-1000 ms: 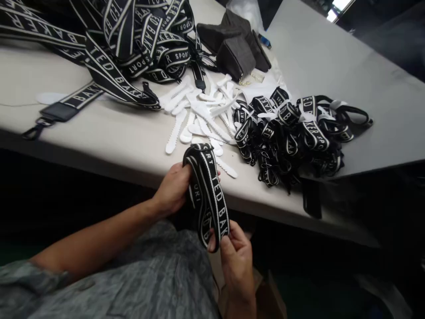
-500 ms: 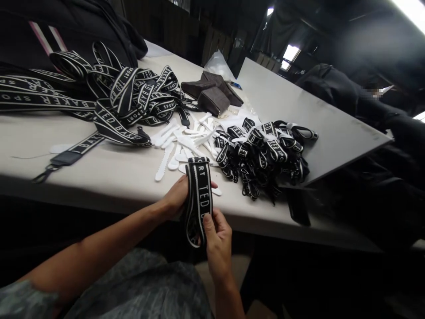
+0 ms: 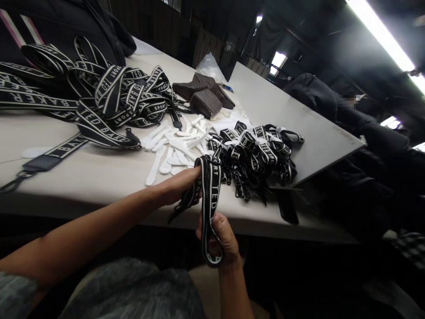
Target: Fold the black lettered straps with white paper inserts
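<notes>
1. Evidently, left hand (image 3: pixel 177 184) grips one folded strap (image 3: pixel 211 190) at its far end, right hand (image 3: pixel 227 237) its near loop, likely keeping layers even, by the table (image 3: pixel 109 170) near edge
2. Beyond: white strips (image 3: pixel 181 145), overlapping, uncountable, probably kept within reach
3. Right: bundled straps (image 3: pixel 264 151), uncountable
4. Left: one heap of loose straps (image 3: pixel 113 91), one clip (image 3: pixel 15 181) showing

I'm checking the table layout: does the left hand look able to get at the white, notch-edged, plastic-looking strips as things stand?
Probably yes: the strips lie just beyond the left hand with nothing visible between, though it holds a looped black fabric strap with white lettering.
</notes>
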Motion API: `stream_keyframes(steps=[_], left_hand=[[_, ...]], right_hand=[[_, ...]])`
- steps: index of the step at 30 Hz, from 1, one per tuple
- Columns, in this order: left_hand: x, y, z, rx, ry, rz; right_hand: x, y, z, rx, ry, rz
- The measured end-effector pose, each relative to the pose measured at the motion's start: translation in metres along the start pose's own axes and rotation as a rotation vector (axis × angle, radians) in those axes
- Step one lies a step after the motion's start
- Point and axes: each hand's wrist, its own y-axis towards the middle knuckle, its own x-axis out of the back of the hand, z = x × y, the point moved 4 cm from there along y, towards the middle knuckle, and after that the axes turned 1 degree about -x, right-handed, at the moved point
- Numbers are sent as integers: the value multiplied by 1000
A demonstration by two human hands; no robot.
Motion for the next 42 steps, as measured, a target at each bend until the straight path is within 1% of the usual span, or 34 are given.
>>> stream_keyframes(steps=[2,4,5,7,9,11,13,14,16,18,21,22,24,26,28,31,33,35,37,40,42], left_hand=[[-3,-3,-1,53,-108,6],[-8,-8,0,89,-195,15],[-10,-10,2,100,-225,16],[-13,-15,10,120,-255,6],[-15,-18,21,159,-268,13],[-17,-20,31,203,-318,46],[-17,-22,38,231,-372,90],[-15,-23,40,237,-380,105],[-12,-25,42,240,-340,119],[-10,-28,44,224,-313,109],[-8,-32,51,216,-353,57],[-8,-33,55,233,-380,35],[-7,-34,64,249,-441,-16],[-3,-34,71,182,-478,-61],[0,-37,77,35,-413,-93],[-2,-48,86,-214,-145,-42],[-7,-55,95,-306,18,-17],[-11,-59,104,-301,87,-29],[-15,-57,110,-260,78,-44],[-17,-51,110,-221,-28,-21],[-12,-49,108,-204,-119,-36]], right_hand=[[-2,2,6,119,-112,-112],[-7,3,10,233,-256,-176],[-10,4,10,265,-291,-205],[-13,5,6,284,-282,-269],[-13,7,-1,288,-225,-329],[-11,8,-8,300,-216,-392],[-8,8,-14,276,-202,-430],[-7,8,-16,263,-196,-433],[-8,7,-18,254,-227,-398],[-9,6,-17,249,-337,-345],[-9,3,-20,204,-520,-306],[-9,2,-23,196,-543,-298],[-9,0,-32,190,-518,-271],[-11,-4,-43,192,-457,-279],[-11,-9,-52,195,-414,-342],[-8,-15,-59,176,-318,-420],[-4,-16,-60,178,-279,-444],[2,-16,-59,213,-333,-483],[9,-17,-59,274,-465,-564],[13,-22,-60,381,-733,-721],[10,-25,-58,412,-857,-750]])
